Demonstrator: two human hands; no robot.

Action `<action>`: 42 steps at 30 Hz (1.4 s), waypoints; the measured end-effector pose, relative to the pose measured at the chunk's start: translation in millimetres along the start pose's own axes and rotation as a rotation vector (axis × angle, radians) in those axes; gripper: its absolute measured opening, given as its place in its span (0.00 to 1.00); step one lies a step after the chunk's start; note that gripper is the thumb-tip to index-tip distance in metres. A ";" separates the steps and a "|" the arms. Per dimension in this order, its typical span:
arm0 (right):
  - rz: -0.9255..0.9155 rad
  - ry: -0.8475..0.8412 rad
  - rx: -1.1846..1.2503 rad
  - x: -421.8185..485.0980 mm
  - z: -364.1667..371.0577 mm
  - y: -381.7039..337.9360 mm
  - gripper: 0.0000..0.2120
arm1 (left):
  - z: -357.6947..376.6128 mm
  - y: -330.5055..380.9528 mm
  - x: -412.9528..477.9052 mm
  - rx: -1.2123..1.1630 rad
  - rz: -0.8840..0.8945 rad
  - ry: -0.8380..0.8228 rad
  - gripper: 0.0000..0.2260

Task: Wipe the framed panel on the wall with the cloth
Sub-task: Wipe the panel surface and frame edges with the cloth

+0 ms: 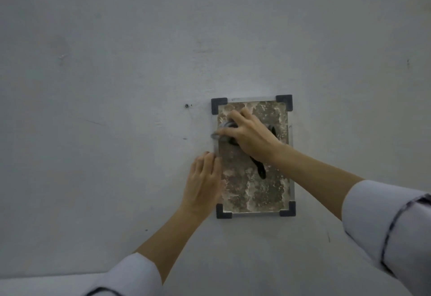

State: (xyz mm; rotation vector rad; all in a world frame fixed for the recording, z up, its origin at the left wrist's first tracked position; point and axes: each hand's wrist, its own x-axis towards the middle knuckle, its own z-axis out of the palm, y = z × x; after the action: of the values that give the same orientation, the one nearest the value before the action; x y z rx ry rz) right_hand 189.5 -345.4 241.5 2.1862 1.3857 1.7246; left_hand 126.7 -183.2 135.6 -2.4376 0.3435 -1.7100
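A framed panel [261,193] hangs on the grey wall, upright, with dark corner brackets and a mottled brown and white face. My right hand [250,136] is shut on a dark grey cloth [222,130] and presses it on the panel's upper left part. A dark end of the cloth hangs below my wrist over the panel's middle. My left hand [204,183] lies flat against the panel's left edge, fingers together and pointing up, holding nothing.
The wall [116,85] is bare apart from a small screw or hole [186,105] left of the panel's top and a few dark specks. A pale ledge [46,284] runs along the bottom left. Both forearms wear white sleeves.
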 end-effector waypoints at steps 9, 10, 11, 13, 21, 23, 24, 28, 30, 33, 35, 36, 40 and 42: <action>0.140 0.053 -0.011 -48.0 31.8 -39.4 0.29 | -9.0 -27.4 28.9 0.082 -0.162 -0.179 0.56; 0.085 0.014 -0.009 -64.3 37.5 -45.5 0.30 | -9.9 -27.1 31.4 0.096 -0.153 -0.219 0.56; 0.034 -0.027 -0.011 -79.3 40.9 -50.7 0.30 | -10.2 -26.6 32.5 0.127 -0.131 -0.267 0.56; -0.025 -0.075 -0.002 -93.5 40.6 -53.8 0.27 | -10.8 -25.6 31.6 0.176 -0.082 -0.358 0.57; 0.252 0.124 -0.016 -42.0 18.7 -35.6 0.23 | -15.1 -24.8 31.7 0.201 -0.101 -0.435 0.59; 0.234 0.089 -0.040 -58.2 30.7 -45.1 0.28 | -15.0 -25.9 30.5 0.189 -0.092 -0.444 0.59; 0.203 0.055 -0.040 -70.6 37.7 -52.4 0.30 | -14.5 -26.3 29.9 0.185 -0.090 -0.446 0.59; 0.056 -0.114 0.014 -118.5 53.7 -76.7 0.32 | -14.4 -22.5 30.9 0.204 -0.095 -0.448 0.58; 0.031 -0.115 0.034 -118.7 50.2 -78.3 0.24 | -14.3 -20.9 30.5 0.204 -0.100 -0.449 0.57; 0.124 -0.032 0.092 -98.1 40.4 -69.8 0.16 | -14.1 -20.2 29.1 0.192 -0.107 -0.444 0.56; 0.262 0.055 0.091 -86.8 38.6 -65.5 0.16 | -12.8 -19.5 28.7 0.189 -0.117 -0.440 0.56; 0.292 0.088 0.071 -86.0 40.8 -67.3 0.16 | -12.7 -18.8 28.9 0.191 -0.119 -0.443 0.56; 0.208 -0.003 0.068 -117.2 63.3 -93.6 0.29 | -12.0 -19.0 28.6 0.214 -0.113 -0.442 0.57; 0.135 -0.070 0.099 -136.0 69.5 -99.5 0.31 | -11.8 -19.3 28.7 0.229 -0.109 -0.443 0.58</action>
State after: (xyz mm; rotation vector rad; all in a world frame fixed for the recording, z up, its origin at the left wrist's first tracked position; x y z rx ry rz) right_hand 185.6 -340.2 59.4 2.4201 1.3654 1.6337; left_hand 126.9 -172.2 170.4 -2.5983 -0.0385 -1.1161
